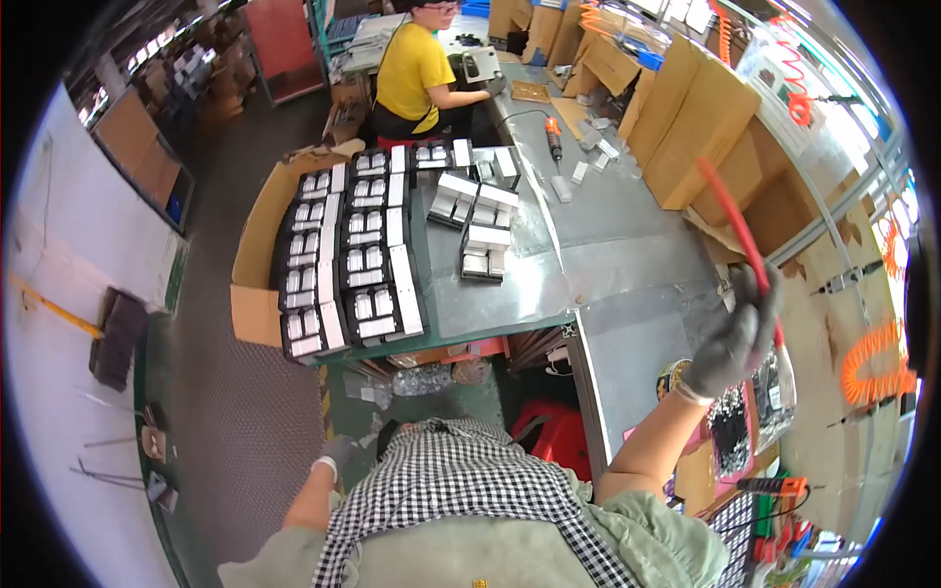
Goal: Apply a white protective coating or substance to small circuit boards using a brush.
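My gloved right hand (730, 343) grips a long red curved bar (727, 211), raised at the right beside the grey workbench. My gloved left hand (336, 454) hangs low at the lower left beside my checked apron (441, 470); its fingers are too small to read. In front of me, rows of black units with white blocks (365, 267) stand along the left of the table (456, 309), partly in an open cardboard box (255, 314), with a few more units (485, 250) apart to their right.
A co-worker in yellow (407, 73) sits at the far bench, near an orange power driver (553, 137). Cardboard sheets (667, 118) lean at the back right. Coiled orange hoses (872, 363) hang at the right. A red stool (549, 441) is under the bench. A walkway (221, 412) runs along the left.
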Demonstrator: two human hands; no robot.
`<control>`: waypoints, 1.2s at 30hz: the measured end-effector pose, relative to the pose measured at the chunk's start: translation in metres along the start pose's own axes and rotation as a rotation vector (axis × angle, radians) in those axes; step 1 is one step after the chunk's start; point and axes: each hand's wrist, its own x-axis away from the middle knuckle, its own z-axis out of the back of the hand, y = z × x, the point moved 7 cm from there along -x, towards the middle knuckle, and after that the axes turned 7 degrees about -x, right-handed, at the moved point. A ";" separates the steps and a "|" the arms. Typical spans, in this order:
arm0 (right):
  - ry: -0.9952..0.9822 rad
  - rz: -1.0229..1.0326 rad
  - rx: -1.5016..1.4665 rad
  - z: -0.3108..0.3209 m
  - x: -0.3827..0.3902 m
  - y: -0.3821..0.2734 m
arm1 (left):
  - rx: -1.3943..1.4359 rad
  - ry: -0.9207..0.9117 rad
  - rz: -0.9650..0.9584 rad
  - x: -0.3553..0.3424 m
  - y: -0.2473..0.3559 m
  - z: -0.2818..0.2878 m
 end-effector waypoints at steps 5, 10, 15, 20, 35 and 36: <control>0.193 -0.177 0.100 0.009 -0.025 0.011 | 0.378 -0.204 0.258 -0.007 -0.014 0.000; -0.025 -0.017 0.019 0.009 0.005 0.009 | 0.490 -0.137 0.362 0.012 -0.006 0.016; 0.009 -0.445 0.046 0.030 0.071 0.080 | 0.499 -0.106 0.310 0.012 -0.001 0.000; -0.416 -0.243 0.987 0.068 0.150 0.149 | 0.486 -0.118 0.346 0.023 0.017 0.011; -0.371 -0.692 0.939 0.163 0.206 0.240 | -0.258 -0.134 -0.072 -0.008 0.026 0.000; -0.358 -0.715 0.894 0.165 0.206 0.239 | -0.150 -0.163 -0.031 -0.002 0.030 0.002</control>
